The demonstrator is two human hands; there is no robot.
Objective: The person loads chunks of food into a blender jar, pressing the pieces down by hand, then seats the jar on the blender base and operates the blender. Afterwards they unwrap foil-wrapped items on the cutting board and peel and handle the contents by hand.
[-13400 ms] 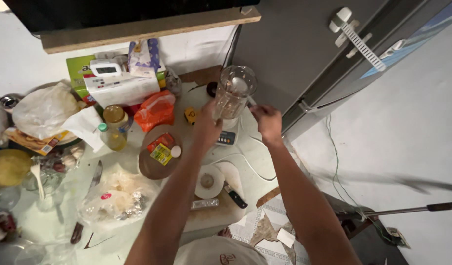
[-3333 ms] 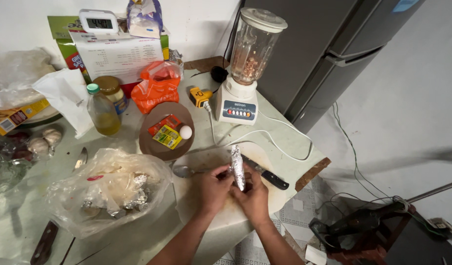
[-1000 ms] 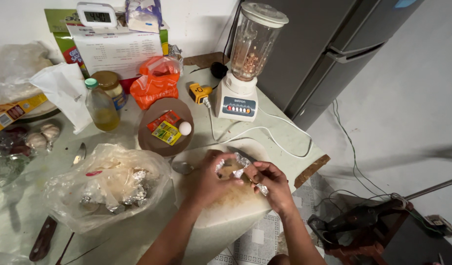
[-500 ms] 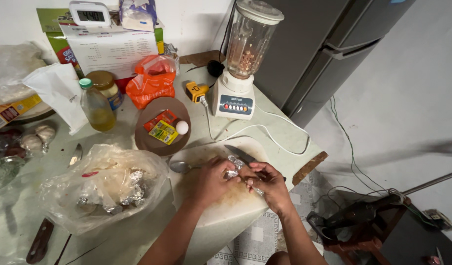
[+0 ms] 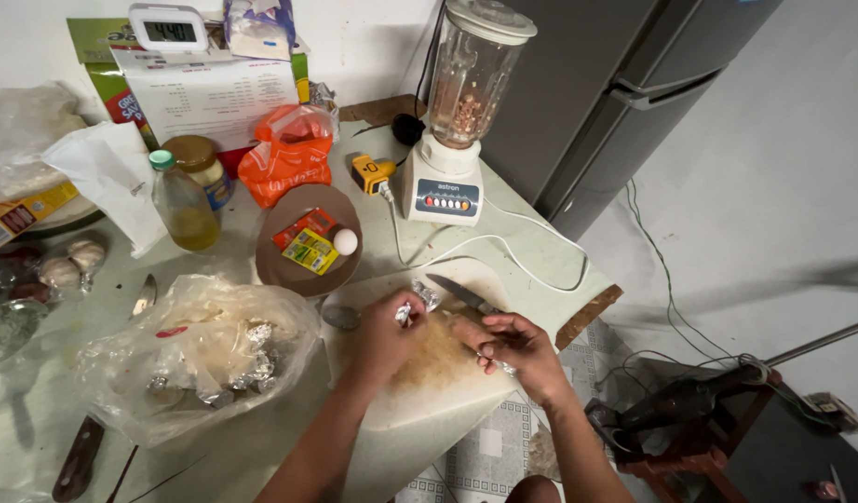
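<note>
While over the cutting board (image 5: 419, 391), left hand (image 5: 384, 333) fingers pinching foil (image 5: 419, 298), right hand (image 5: 522, 349) curled.

Your cutting board (image 5: 447, 396) at the table's near edge, blender (image 5: 455, 121) behind it, knife (image 5: 461, 292) on its far side, plate (image 5: 278, 270) with egg (image 5: 345, 241) behind-left, plastic bag (image 5: 196, 359) left, oil bottle (image 5: 180, 200) beyond the bag.

Left hand (image 5: 384, 328): fingers curled and pinched shut, knuckles up, over the cutting board (image 5: 429, 396).
Right hand (image 5: 517, 346): fingers bent, closed, at the board's right edge.
Forearms: both angled in from below.
</note>
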